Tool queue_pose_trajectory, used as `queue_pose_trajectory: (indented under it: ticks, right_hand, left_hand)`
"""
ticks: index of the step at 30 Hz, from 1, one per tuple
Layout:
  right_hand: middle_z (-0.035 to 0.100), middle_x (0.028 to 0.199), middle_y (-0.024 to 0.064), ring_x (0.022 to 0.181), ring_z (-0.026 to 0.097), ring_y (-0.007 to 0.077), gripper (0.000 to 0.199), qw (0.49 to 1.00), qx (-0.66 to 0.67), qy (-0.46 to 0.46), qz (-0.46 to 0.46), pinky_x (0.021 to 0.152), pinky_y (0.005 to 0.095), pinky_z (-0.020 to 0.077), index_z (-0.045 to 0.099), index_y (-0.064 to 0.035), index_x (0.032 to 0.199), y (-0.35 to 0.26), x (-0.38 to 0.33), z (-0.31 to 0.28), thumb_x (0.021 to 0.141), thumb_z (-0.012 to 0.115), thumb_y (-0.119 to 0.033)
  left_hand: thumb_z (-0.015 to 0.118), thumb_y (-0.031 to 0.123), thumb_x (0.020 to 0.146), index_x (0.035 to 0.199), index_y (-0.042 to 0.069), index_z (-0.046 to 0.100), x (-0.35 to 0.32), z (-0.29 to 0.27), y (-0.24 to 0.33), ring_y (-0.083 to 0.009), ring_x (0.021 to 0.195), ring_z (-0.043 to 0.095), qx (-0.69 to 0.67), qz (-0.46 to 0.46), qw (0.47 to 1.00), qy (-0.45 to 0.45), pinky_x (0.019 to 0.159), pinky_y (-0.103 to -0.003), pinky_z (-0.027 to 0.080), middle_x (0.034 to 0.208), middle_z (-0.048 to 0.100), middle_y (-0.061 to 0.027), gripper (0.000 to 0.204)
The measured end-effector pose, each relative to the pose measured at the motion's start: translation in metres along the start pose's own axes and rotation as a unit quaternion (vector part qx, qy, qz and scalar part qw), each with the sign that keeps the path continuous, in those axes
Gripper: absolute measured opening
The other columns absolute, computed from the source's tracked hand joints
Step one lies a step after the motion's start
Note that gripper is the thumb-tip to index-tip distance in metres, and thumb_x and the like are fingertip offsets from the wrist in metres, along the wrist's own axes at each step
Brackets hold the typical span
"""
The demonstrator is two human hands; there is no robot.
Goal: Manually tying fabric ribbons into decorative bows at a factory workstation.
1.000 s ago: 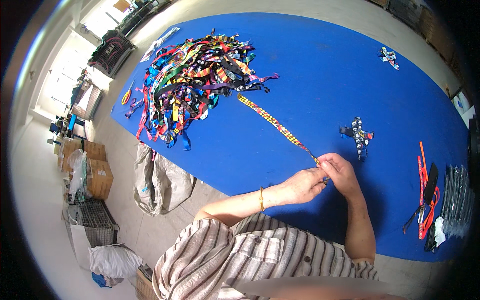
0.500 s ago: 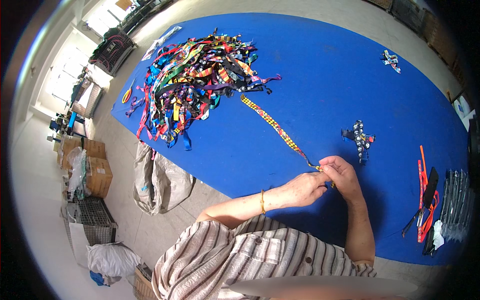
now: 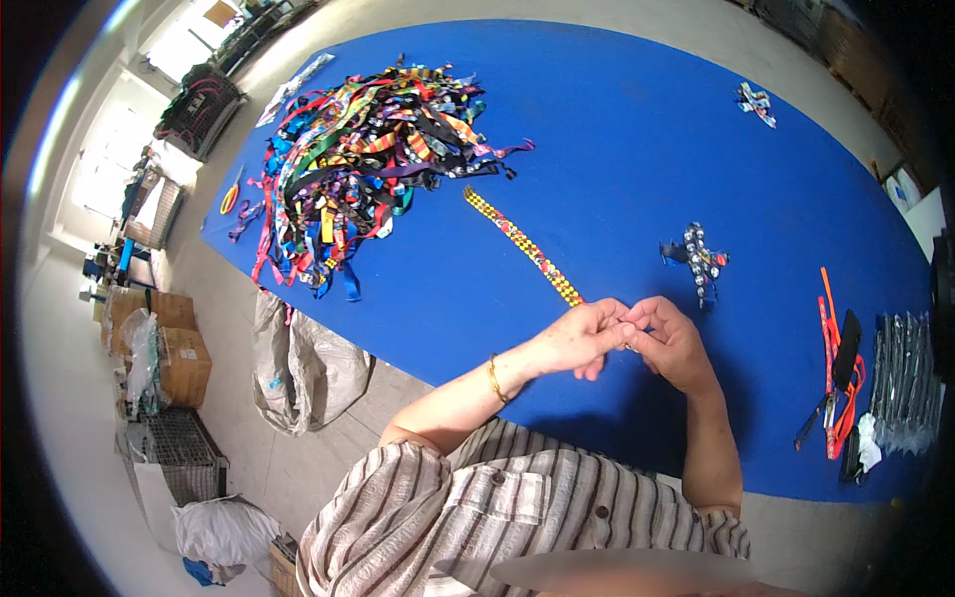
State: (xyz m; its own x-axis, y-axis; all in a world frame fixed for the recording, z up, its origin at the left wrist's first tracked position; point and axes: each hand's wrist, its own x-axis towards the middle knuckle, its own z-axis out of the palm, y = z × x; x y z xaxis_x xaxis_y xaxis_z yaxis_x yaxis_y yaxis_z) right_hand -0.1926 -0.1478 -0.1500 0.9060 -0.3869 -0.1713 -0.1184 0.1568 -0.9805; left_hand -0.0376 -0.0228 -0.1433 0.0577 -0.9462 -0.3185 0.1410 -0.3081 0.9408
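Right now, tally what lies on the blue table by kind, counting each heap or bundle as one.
Yellow patterned strap, its near end in both hands: 1
Heaps of mixed coloured straps: 1
Small clusters of clips: 2
Red-orange strap bundles: 1
Stacks of dark clear-wrapped packs: 1
Total: 6

The near end of the yellow patterned strap [image 3: 524,246] vanishes between the left hand [image 3: 577,338] and right hand [image 3: 671,343]; their fingertips hide how it is held. By the table's right edge, the dark bundle [image 3: 905,373] blurs into shadow.
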Motion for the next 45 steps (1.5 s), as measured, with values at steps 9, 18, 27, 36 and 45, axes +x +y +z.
queue_pose_trajectory:
  ticks: [9,18,27,36,45]
  right_hand:
    - [0.064,0.085,0.0019,0.079,0.058,0.0064,0.011,0.973,-0.215,0.078,0.017,0.069,0.0246,0.0480,0.063,-0.0019,0.098,-0.033,-0.058,-0.036,0.088,0.067,-0.006]
    - [0.064,0.078,-0.0010,0.065,0.055,0.0046,0.011,0.905,-0.327,0.246,0.115,0.058,0.0229,0.0452,0.064,-0.0043,0.095,-0.020,-0.117,-0.083,0.084,0.067,-0.002]
    - [0.061,0.074,-0.0005,0.066,0.053,0.0065,0.015,0.874,-0.366,0.293,0.129,0.059,0.0246,0.0439,0.065,-0.0042,0.094,-0.002,-0.117,-0.101,0.081,0.072,-0.004]
    - [0.061,0.077,0.0020,0.068,0.055,0.0091,0.018,0.870,-0.354,0.308,0.150,0.061,0.0261,0.0456,0.063,-0.0022,0.096,0.005,-0.131,-0.121,0.079,0.070,-0.001]
    - [0.061,0.085,0.0082,0.075,0.059,0.0169,0.021,0.809,-0.420,0.391,0.127,0.069,0.0312,0.0487,0.062,-0.0009,0.098,0.006,-0.144,-0.125,0.079,0.071,-0.001]
  left_hand:
    - [0.063,0.024,0.097,0.091,0.007,0.064,-0.017,-0.045,-0.002,-0.0036,0.048,0.043,0.143,-0.011,0.989,0.029,0.043,-0.022,0.034,0.058,0.049,0.0066,0.018]
    - [0.064,0.019,0.096,0.087,0.005,0.065,-0.019,-0.083,-0.020,-0.0038,0.052,0.047,0.199,0.005,0.970,0.142,0.047,-0.023,0.037,0.063,0.053,0.0053,0.017]
    - [0.069,0.011,0.089,0.088,0.001,0.068,-0.014,-0.094,-0.023,-0.0085,0.062,0.056,0.273,0.002,0.919,0.284,0.058,-0.026,0.046,0.069,0.064,-0.0028,0.010]
    - [0.068,0.006,0.089,0.092,0.002,0.063,-0.025,-0.095,-0.021,-0.0059,0.059,0.055,0.265,-0.042,0.906,0.328,0.053,-0.023,0.044,0.068,0.063,-0.0010,0.007]
    - [0.069,0.003,0.087,0.089,0.001,0.064,-0.030,-0.119,-0.043,-0.0096,0.070,0.060,0.318,0.001,0.880,0.352,0.064,-0.026,0.049,0.075,0.066,-0.0041,0.006]
